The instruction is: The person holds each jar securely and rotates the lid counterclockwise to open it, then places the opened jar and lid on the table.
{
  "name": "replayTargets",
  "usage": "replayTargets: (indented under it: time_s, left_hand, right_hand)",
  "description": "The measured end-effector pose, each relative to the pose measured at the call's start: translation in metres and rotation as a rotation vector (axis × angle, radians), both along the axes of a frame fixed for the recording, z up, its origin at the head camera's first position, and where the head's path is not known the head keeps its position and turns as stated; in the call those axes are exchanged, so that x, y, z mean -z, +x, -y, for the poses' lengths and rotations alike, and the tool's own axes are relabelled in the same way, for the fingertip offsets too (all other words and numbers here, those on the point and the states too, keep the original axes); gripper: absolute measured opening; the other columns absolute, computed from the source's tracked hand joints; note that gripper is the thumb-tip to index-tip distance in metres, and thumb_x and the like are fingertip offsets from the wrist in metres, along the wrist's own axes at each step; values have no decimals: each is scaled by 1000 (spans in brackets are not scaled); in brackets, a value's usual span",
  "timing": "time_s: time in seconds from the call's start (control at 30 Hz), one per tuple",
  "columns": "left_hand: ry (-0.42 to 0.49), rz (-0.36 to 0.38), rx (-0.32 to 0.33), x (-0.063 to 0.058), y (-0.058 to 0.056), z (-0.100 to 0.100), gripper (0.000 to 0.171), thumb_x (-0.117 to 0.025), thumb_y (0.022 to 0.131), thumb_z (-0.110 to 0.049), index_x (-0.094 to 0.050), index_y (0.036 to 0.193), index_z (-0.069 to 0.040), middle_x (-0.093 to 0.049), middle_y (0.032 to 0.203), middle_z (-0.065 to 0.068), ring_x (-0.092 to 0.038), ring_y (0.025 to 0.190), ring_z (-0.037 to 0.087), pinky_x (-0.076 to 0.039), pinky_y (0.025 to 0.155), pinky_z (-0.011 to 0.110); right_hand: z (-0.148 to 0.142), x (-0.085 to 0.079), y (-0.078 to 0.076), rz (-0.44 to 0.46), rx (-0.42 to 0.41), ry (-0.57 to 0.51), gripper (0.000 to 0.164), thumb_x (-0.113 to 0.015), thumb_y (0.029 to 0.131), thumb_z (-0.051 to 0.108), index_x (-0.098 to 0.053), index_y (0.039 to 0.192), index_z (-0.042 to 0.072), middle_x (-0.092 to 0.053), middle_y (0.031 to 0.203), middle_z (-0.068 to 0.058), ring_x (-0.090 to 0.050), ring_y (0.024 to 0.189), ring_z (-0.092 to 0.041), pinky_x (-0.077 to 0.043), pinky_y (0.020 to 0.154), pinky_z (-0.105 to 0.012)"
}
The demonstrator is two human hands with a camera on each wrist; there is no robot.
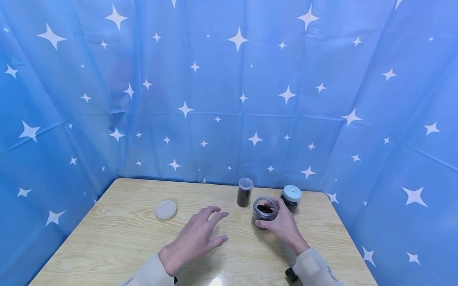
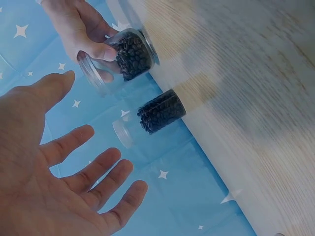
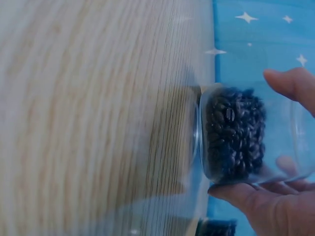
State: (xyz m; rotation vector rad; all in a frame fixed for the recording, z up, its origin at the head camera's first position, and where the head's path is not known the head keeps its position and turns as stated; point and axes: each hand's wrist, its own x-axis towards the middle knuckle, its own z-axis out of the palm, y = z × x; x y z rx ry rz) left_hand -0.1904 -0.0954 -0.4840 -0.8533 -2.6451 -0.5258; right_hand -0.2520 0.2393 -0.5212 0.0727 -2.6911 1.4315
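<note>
My right hand (image 1: 284, 226) grips a wide clear jar (image 3: 290, 132) round its sides, thumb and fingers on opposite walls. Glossy dark beans (image 3: 235, 132) fill the lower part of this jar, and its mouth is uncovered. The jar's base is close to the tabletop in the right wrist view. My left hand (image 1: 196, 234) hovers over the table left of the jar, fingers spread and holding nothing. Between and beyond the hands stands a narrower clear canister (image 1: 245, 192), upright, with dark beans in its lower part.
Behind my right hand stands a jar (image 1: 291, 196) with a light blue lid and dark contents. A round pale lid (image 1: 166, 210) lies flat on the wooden table (image 1: 118, 226) at the left. A blue curtain (image 1: 214, 91) with white stars hangs along the table's back edge.
</note>
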Motion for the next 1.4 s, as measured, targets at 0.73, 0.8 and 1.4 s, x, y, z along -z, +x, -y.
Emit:
replayTargets:
  time_s: [0.73, 0.8, 1.4]
  left_hand:
    - [2, 21, 34, 1, 4, -8, 64, -89, 104, -45, -68, 160, -23, -70, 156, 11, -71, 141, 31, -65, 105, 56]
    - [6, 24, 38, 1, 5, -9, 65, -89, 103, -45, -68, 161, -23, -70, 156, 11, -71, 141, 31, -65, 106, 57]
    - [3, -6, 96, -2, 10, -23, 64, -86, 106, -49, -67, 161, -22, -69, 159, 10, -69, 145, 28, -65, 109, 55]
  right_hand:
    - [-8, -1, -1, 54, -58, -19, 110, -103, 92, 33, -36, 175, 7, -63, 171, -19, -56, 164, -44, -41, 138, -66]
    - [-10, -4, 0, 50, -73, -22, 114, -103, 93, 34, -32, 178, 8, -61, 173, -21, -55, 165, -45, -41, 138, -66]
    - [-31, -32, 16, -94, -54, -47, 80, -74, 116, 44, -38, 182, 18, -59, 173, -20, -60, 160, -45, -51, 133, -56]
